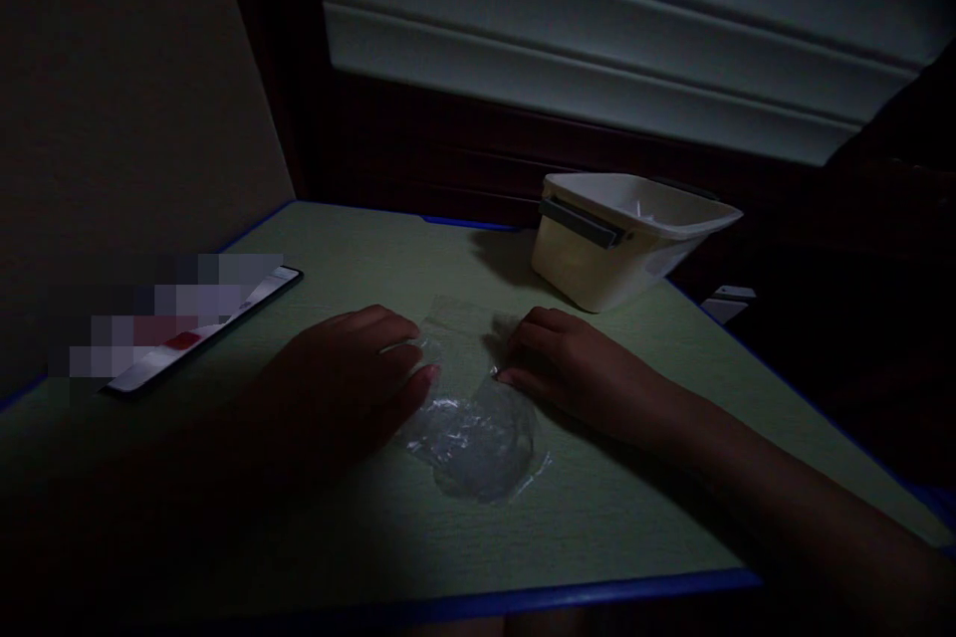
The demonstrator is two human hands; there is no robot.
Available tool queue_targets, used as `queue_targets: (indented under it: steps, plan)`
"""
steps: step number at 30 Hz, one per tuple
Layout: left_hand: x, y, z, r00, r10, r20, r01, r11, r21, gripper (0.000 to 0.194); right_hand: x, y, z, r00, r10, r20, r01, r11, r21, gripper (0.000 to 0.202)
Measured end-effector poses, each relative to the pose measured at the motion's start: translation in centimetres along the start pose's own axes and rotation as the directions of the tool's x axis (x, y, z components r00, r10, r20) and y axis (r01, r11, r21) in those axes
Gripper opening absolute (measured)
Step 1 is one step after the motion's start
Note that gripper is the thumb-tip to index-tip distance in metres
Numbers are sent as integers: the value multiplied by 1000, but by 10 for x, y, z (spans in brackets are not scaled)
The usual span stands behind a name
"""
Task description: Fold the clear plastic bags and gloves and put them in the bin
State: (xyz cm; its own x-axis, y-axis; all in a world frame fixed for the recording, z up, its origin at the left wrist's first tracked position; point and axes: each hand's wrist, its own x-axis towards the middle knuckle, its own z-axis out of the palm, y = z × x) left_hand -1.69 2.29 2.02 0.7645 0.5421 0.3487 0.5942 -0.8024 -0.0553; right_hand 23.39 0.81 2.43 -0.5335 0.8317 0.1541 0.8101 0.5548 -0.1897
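Note:
A crumpled clear plastic bag [485, 443] lies on the pale green table [627, 537], with a flatter part stretching away between the hands. My left hand [365, 358] rests at the bag's left edge, its fingers apart and the fingertips touching the plastic. On the other side, my right hand [557, 358] has its fingers curled together over the bag's right edge, with thumb and fingertips at the plastic.
A cream bin [583, 269] with a grey handle stands at the table's back right, something clear inside it. At the left lies a phone or tablet [201, 338], partly blurred out. Behind are a wall and a slatted panel [560, 40].

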Motion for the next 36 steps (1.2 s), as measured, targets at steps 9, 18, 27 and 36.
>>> queue_targets:
  steps: [9,18,27,36]
  plan:
    - [-3,3,0,987,22,156,-4,993,-117,41,-1,1,0,979,-200,-40,203,950,239,14]
    - [-11,19,0,970,225,-91,-220,973,64,56,1,7,6,984,-94,-154,113,987,116,13]
    - [-12,19,-5,975,222,-31,-223,975,-23,40,1,7,11,989,11,-147,14,985,171,15]
    - [-9,18,2,966,259,-7,-259,966,-9,34,5,11,22,957,216,-192,-131,916,379,17]
